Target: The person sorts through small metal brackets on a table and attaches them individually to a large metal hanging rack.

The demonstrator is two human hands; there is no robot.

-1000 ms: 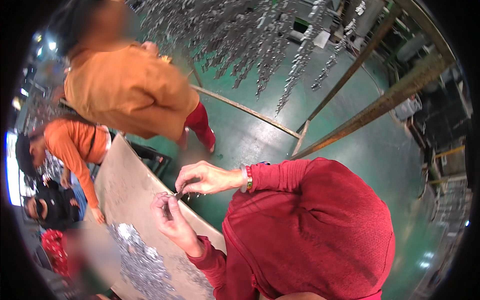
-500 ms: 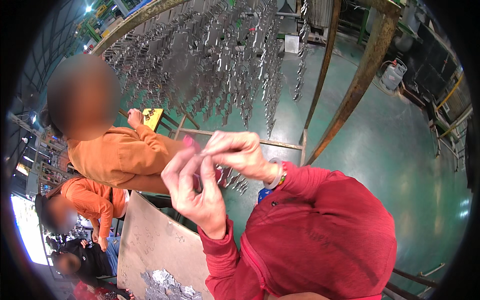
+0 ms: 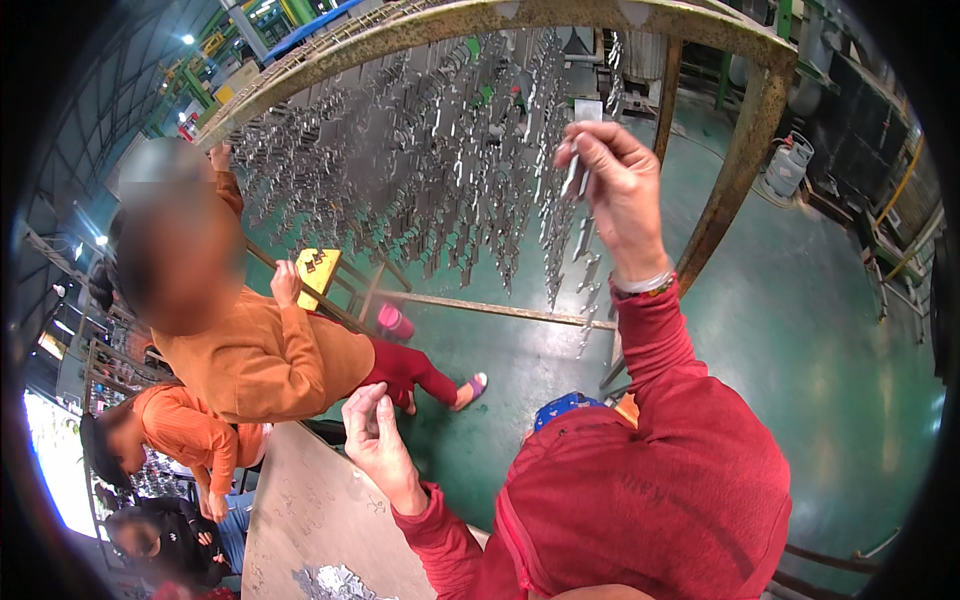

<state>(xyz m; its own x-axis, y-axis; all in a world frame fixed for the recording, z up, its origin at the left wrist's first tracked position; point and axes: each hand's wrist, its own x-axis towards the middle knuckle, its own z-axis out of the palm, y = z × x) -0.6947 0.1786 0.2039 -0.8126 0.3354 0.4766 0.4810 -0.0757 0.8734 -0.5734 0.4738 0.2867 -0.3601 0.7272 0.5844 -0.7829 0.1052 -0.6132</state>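
My right hand (image 3: 625, 190) is raised at the near right end of a rack, its fingers pinching a small shiny metal piece (image 3: 573, 178). A strand of linked metal pieces (image 3: 588, 245) hangs just below that hand; whether it joins the held piece is unclear. Many more dense strands of grey metal parts (image 3: 440, 150) hang to its left. Lower and to the left, my left hand (image 3: 383, 450) is over the edge of a tan tabletop (image 3: 310, 500), fingers loosely curled and thumb apart. Nothing shows in it.
The rack's rusty frame (image 3: 735, 190) arches over the strands. A person in an orange top (image 3: 270, 350) stands left, near a yellow board (image 3: 318, 270). Others work farther left. Loose metal pieces (image 3: 340, 582) lie on the table. A gas cylinder (image 3: 790, 165) stands far right.
My hands, together in front of me before, have parted. The right one rose to the hanging strands with the metal piece; the left dropped toward the table. The nearest person raised an arm to the rack.
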